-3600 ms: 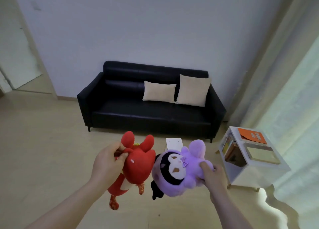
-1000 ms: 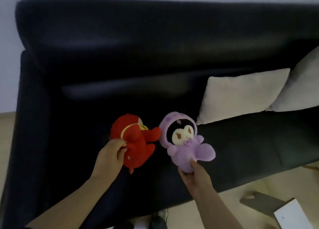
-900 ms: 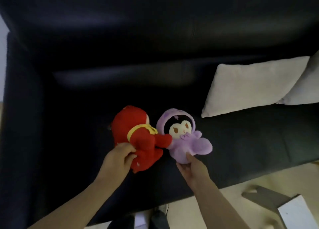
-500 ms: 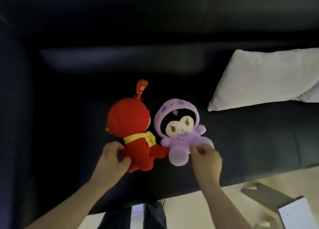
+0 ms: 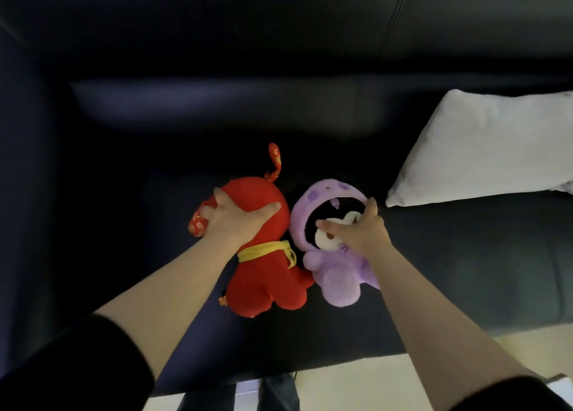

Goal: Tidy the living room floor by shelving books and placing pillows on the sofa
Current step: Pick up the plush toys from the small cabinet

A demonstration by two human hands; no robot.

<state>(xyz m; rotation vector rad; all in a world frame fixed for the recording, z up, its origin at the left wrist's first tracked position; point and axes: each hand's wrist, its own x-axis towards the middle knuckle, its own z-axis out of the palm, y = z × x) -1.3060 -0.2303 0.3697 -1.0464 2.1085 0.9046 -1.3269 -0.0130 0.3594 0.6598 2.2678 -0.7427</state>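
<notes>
A red plush toy (image 5: 263, 283) with a yellow scarf and a purple hooded plush toy (image 5: 338, 283) lie side by side on the seat of the black sofa (image 5: 465, 255). My left hand (image 5: 238, 221) rests spread over the red toy's head and presses it down. Across the purple toy's face lies my right hand (image 5: 356, 231), fingers spread, hiding most of the face. A beige pillow (image 5: 483, 144) leans against the sofa back to the right of the toys.
The sofa's left armrest (image 5: 24, 193) rises at the left. A strip of light wooden floor (image 5: 356, 379) shows below the seat's front edge, with a white object's corner (image 5: 562, 382) at the lower right.
I walked up to the sofa and laid both toys on the seat. In the last half second both hands slid from the toys' bodies up onto their heads.
</notes>
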